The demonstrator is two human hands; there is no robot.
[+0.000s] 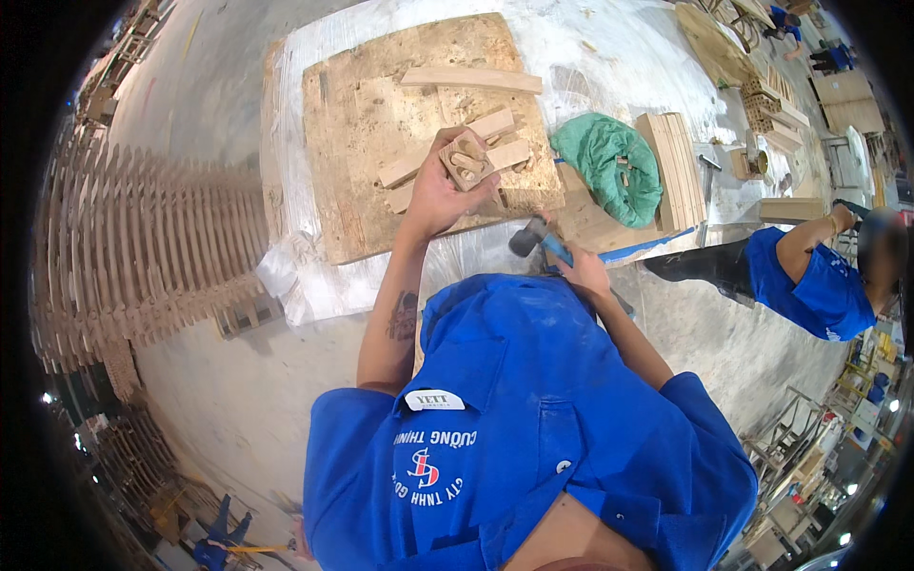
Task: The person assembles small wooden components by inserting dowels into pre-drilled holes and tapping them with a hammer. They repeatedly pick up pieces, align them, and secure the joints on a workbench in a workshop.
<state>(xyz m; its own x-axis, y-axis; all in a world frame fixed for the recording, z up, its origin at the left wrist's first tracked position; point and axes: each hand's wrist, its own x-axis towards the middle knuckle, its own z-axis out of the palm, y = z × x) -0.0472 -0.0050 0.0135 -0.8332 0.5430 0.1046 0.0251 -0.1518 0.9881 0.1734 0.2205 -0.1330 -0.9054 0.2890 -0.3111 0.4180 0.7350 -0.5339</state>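
My left hand [438,197] is closed round a square-ended wooden block [466,160]. Rounded shapes, slots or dowels, show on the end that faces me. In my right hand [586,275] is a hammer [525,239] with a dark head and a blue grip; its head hangs by the near edge of the work board [347,124], below the block. Beside the block, pale wooden strips [405,169] lie crossed on the board. One longer wooden strip [471,79] rests farther back. To the right, a green bag [592,152] lies open around small wooden pieces [624,177].
Planks [674,167] stand together right of the bag. Another hammer [708,164] lies beyond them. A person in blue [804,285] works at the far right. A large rack of wooden pieces [162,247] fills the left. More cut wood [773,107] is stacked at the back right.
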